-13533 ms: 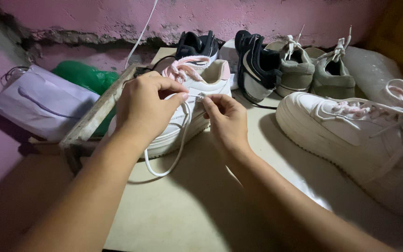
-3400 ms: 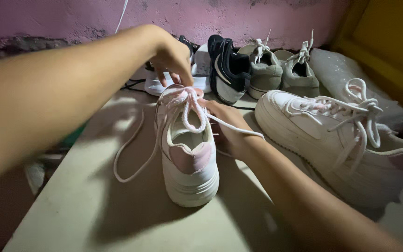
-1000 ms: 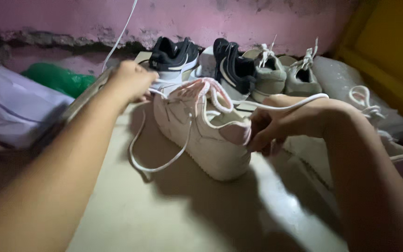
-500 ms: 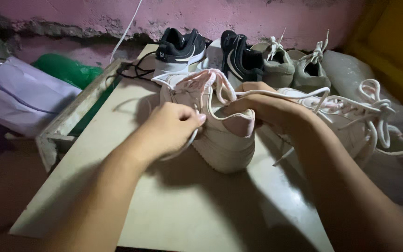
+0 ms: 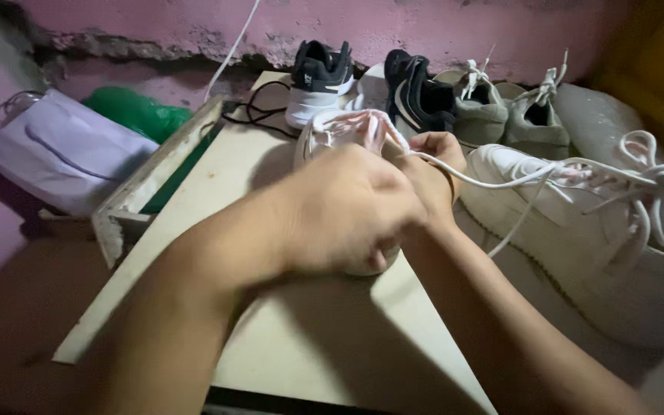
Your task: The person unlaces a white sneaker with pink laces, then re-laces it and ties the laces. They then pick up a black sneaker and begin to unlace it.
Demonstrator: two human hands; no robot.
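Up close, my left hand (image 5: 347, 211) covers the white-and-pink chunky-soled sneaker (image 5: 345, 132) on the pale board (image 5: 309, 353).
Grip unclear; my right hand (image 5: 433, 165) pinches its limp white lace (image 5: 501, 178). Light, stiff-soled shoe, I judge; hold the heel.

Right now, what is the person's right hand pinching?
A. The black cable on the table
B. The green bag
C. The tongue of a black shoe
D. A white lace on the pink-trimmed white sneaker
D: the right hand grips a white lace that runs off to the right, at the top of the white sneaker, while the left hand covers the shoe's near side.
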